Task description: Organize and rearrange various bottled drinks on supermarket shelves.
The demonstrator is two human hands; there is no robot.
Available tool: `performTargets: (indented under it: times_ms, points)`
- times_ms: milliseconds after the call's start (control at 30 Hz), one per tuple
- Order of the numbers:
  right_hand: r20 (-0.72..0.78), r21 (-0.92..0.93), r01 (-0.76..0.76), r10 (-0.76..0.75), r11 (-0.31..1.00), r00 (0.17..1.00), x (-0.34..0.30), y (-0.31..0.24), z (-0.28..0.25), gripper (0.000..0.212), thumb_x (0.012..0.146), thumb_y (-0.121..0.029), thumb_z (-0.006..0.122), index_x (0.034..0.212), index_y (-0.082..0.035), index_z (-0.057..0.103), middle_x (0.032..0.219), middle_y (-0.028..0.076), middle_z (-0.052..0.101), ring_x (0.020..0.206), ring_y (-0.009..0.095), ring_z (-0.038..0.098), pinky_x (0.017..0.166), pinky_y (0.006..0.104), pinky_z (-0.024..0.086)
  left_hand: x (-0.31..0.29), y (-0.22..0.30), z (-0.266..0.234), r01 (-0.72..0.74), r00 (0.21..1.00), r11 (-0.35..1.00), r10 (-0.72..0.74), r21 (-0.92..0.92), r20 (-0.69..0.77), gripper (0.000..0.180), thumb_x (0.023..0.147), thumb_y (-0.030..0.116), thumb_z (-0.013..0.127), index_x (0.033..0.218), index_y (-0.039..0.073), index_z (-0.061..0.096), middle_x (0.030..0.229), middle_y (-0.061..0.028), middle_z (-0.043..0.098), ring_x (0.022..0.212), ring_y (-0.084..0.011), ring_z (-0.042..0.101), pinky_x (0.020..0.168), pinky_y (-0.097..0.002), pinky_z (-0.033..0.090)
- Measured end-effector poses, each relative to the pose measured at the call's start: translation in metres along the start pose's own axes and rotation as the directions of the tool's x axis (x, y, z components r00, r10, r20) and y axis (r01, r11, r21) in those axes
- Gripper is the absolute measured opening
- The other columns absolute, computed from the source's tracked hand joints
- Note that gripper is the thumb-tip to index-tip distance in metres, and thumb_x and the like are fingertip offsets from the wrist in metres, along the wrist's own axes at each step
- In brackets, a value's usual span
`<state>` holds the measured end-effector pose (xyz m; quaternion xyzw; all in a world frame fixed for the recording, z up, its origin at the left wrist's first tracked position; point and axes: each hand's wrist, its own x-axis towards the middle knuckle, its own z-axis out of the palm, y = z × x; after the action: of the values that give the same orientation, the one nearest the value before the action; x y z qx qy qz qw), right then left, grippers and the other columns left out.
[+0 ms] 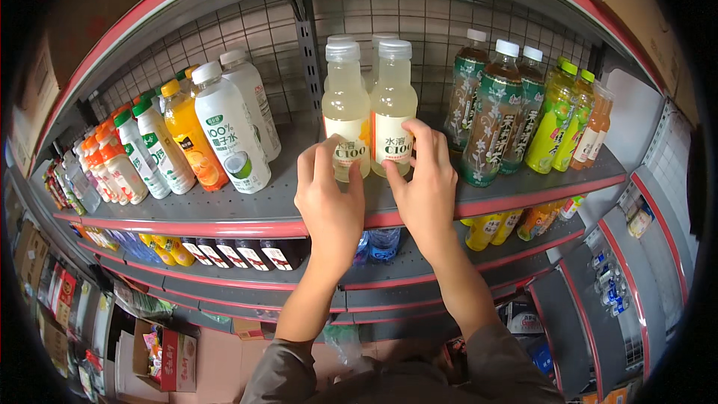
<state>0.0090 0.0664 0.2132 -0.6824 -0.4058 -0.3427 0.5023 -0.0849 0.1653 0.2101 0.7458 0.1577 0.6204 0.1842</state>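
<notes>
Two clear bottles of pale yellow drink with whitish caps stand upright side by side at the front of the grey shelf (pixel 168 213). My left hand (pixel 327 202) is closed round the lower part of the left drink bottle (pixel 345 111), thumb and fingers on its label. Around the right drink bottle (pixel 394 96), my right hand (pixel 428 198) is closed in the same way. Both thumbs lie near the bottles' lower fronts. Behind these two, similar bottles show mostly by their caps and shoulders.
Left on this shelf stand white coconut-drink bottles (pixel 230 135), an orange juice bottle (pixel 196 138) and several others. To the right are dark green-labelled tea bottles (pixel 490 123) and bright green bottles (pixel 553 123). A wire grid (pixel 441 15) backs the shelf. Lower shelves hold more drinks; an open carton (pixel 176 359) sits below left.
</notes>
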Motion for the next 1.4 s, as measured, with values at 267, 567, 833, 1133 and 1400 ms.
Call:
performTargets:
  times_ms: [267, 567, 833, 1133, 1400]
  points:
    - [0.023, 0.037, -0.024, 0.023, 0.999, 0.999, 0.003, -0.005, 0.005, 0.061, 0.084, 0.0, 0.078, 0.137, -0.01, 0.05, 0.123, 0.023, 0.059, 0.106, 0.05, 0.067, 0.083, 0.0549, 0.058, 0.005, 0.003, 0.0, 0.04, 0.999, 0.994, -0.042, 0.098, 0.023, 0.045, 0.083, -0.002, 0.082, 0.125, 0.0, 0.066, 0.111, -0.0167, 0.068, 0.1, -0.0332, 0.073, 0.078, -0.0394, 0.066]
    - [-0.026, 0.038, -0.024, 0.025, 0.999, 0.999, 0.001, 0.001, 0.01, 0.06, 0.083, -0.003, 0.079, 0.136, -0.01, 0.053, 0.123, 0.02, 0.061, 0.109, 0.047, 0.067, 0.085, 0.0531, 0.058, -0.002, -0.007, 0.006, 0.008, 0.998, 1.0, -0.009, -0.011, -0.056, 0.033, 0.085, -0.003, 0.081, 0.117, -0.001, 0.075, 0.106, -0.0159, 0.072, 0.091, -0.0318, 0.075, 0.078, -0.0371, 0.065]
    - [-0.182, 0.052, 0.128, -0.117, 0.99, 0.976, -0.004, 0.0, 0.01, 0.049, 0.077, -0.002, 0.086, 0.122, -0.005, 0.069, 0.119, 0.014, 0.066, 0.099, 0.033, 0.07, 0.079, 0.0419, 0.061, -0.01, -0.007, 0.004, -0.147, 0.985, 0.989, 0.149, 0.03, -0.088, 0.035, 0.084, 0.003, 0.079, 0.119, 0.001, 0.077, 0.117, -0.0144, 0.069, 0.093, -0.0299, 0.075, 0.079, -0.0414, 0.06]
    - [-0.149, 0.046, 0.151, -0.143, 0.987, 0.978, -0.003, -0.003, 0.007, 0.04, 0.075, 0.003, 0.088, 0.112, -0.002, 0.075, 0.115, 0.012, 0.066, 0.095, 0.028, 0.072, 0.079, 0.0381, 0.058, -0.009, -0.001, -0.001, -0.148, 0.989, 0.988, 0.147, -0.035, -0.023, 0.036, 0.081, -0.002, 0.074, 0.117, -0.002, 0.078, 0.113, -0.0193, 0.069, 0.095, -0.0316, 0.072, 0.079, -0.0389, 0.059]
    - [-0.153, 0.068, 0.14, -0.128, 0.988, 0.98, -0.003, -0.003, 0.011, 0.043, 0.071, 0.003, 0.091, 0.111, -0.002, 0.076, 0.115, 0.013, 0.066, 0.096, 0.028, 0.07, 0.08, 0.0386, 0.058, -0.006, -0.006, -0.003, -0.198, 0.98, 0.98, 0.198, -0.016, 0.021, 0.041, 0.079, 0.009, 0.08, 0.116, -0.007, 0.075, 0.123, -0.0221, 0.064, 0.099, -0.0377, 0.073, 0.082, -0.0438, 0.065]
